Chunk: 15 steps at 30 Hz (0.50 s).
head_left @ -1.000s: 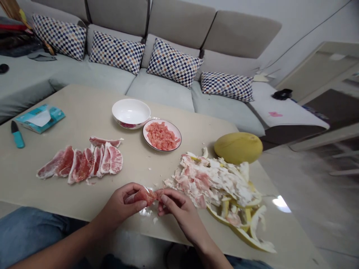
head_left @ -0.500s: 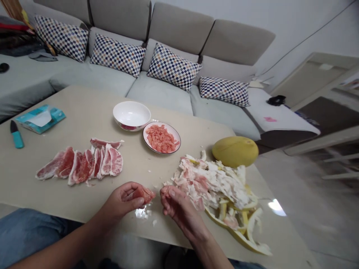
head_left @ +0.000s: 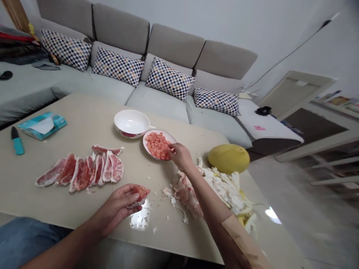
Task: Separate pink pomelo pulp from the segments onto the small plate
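My left hand [head_left: 120, 205] is closed around a partly peeled pomelo segment [head_left: 139, 194], its red flesh showing between thumb and fingers over the near table edge. Out at the plate [head_left: 144, 147] of loose pink pomelo pulp [head_left: 157, 145], my right hand [head_left: 181, 155] has its fingers pinched at the right rim. Whatever lies between those fingertips is hidden against the pulp. Left of my left hand, a row of pomelo segments [head_left: 84, 172] rests on the table, with white membrane still on them.
A white bowl [head_left: 131, 121] stands behind the plate. Peel and membrane scraps [head_left: 224, 188] are heaped under my right forearm, beside a whole yellow pomelo [head_left: 228, 158]. At the far left lie a tissue pack [head_left: 43, 125] and a teal-handled knife [head_left: 18, 144]. A sofa [head_left: 157, 101] borders the table.
My right hand has gone from beside the left hand, forward to the plate. The left hand stays low with the segment, now turned more palm-up. The view has tilted slightly upward.
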{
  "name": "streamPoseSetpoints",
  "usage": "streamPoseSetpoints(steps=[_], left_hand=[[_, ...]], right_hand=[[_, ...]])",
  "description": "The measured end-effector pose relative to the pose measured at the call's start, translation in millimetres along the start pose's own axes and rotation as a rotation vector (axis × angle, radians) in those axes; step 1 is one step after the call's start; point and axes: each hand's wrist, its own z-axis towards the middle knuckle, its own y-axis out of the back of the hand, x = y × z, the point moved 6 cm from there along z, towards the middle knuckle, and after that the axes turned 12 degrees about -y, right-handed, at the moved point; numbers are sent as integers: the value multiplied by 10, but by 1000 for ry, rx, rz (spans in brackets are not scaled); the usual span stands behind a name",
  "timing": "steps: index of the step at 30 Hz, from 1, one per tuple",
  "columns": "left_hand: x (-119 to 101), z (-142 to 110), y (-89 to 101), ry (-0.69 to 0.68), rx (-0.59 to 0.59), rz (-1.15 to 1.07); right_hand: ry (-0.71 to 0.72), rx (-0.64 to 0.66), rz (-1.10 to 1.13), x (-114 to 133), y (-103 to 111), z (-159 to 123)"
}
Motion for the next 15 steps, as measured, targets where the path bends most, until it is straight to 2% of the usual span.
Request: streamPoseSetpoints(steps=[4,10,13,15], left_hand=[[-16,-9,0,-20,17,35],[-14,7,-39,-96,31,160],[-27,19,-34,-134,17,266],[-34,25,-19,-160,13,341]], right_hand=[[33,-2,-79,97,43,-206],[66,99,-63,293,76,-553],[114,281,28,439,54,-859],[112,500,188,512,-11,-1121]])
